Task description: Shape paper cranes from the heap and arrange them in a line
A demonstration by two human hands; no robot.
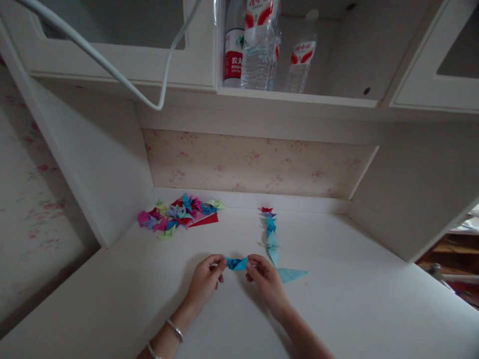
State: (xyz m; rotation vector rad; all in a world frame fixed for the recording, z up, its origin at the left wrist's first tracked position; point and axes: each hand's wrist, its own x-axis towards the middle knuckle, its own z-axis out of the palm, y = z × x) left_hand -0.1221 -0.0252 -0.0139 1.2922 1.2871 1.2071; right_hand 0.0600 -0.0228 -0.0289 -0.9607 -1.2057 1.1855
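A folded piece of blue origami paper (237, 264) is stretched between my two hands, just above the white desk. My left hand (205, 275) pinches its left end between thumb and fingers; silver bangles circle that wrist. At the other end, my right hand (265, 279) grips the paper with thumb and fingertips. Beyond my right hand runs a line of folded paper pieces (271, 232), red and purple at the far end, then blue and pale teal. A flat teal folded paper (292, 274) lies beside my right hand, partly behind it.
A heap of colourful folded paper pieces (179, 213) lies at the back left of the desk (123, 299). Overhead, a cabinet shelf holds plastic bottles (258, 50). A white cable (160, 99) hangs down at upper left. Side panels bound the desk.
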